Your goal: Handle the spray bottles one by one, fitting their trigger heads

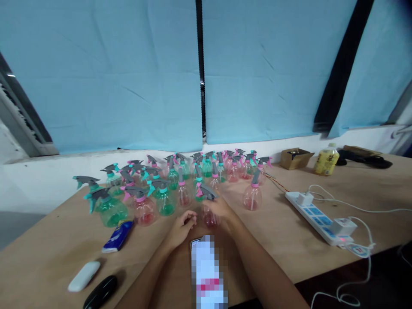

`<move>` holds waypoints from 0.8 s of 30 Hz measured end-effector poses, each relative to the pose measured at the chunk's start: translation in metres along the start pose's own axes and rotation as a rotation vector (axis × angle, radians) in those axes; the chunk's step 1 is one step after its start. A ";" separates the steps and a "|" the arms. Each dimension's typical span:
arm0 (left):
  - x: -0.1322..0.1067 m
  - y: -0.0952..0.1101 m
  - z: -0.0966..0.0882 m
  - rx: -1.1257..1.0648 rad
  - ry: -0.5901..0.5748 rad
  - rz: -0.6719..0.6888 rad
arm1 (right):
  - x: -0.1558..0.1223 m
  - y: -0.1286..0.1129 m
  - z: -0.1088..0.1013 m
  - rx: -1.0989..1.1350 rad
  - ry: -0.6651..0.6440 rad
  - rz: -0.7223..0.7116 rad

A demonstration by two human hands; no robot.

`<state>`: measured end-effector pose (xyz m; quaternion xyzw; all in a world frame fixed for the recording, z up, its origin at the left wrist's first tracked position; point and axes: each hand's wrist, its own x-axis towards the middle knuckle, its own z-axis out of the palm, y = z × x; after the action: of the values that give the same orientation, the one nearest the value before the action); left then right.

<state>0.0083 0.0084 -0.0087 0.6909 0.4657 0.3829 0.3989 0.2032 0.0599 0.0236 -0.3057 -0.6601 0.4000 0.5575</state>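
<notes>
Close in front of me stands a pink spray bottle (pixel 210 218) with a grey and pink trigger head, a little dark red showing low in its body. My right hand (pixel 220 207) is closed round its upper part from the right, hiding some of the neck. Just left of that bottle, my left hand (pixel 184 227) rests low at the table with its fingers loosely curled in; nothing shows in them. Several more pink and green spray bottles stand behind, among them a green one (pixel 166 205) and a pink one (pixel 144 211).
A lit phone (pixel 207 270) lies between my forearms. A blue packet (pixel 118 236), a white case (pixel 84 276) and a black case (pixel 101 292) lie left. Rightward are a power strip (pixel 317 219) with cables, a cardboard box (pixel 294 159) and a yellow-labelled drink bottle (pixel 325 161).
</notes>
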 end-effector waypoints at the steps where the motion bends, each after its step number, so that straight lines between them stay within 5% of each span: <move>1: 0.000 0.000 0.000 0.002 -0.001 -0.002 | 0.000 -0.002 0.001 0.040 -0.052 0.012; 4: 0.000 0.001 0.000 0.011 -0.004 -0.006 | -0.002 -0.009 0.002 0.138 -0.153 0.059; 24: -0.001 0.002 -0.002 0.075 -0.031 0.003 | 0.002 -0.010 0.006 0.133 -0.049 0.036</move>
<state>0.0072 0.0068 -0.0061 0.7118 0.4725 0.3552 0.3795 0.1973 0.0550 0.0329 -0.2698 -0.6398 0.4602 0.5532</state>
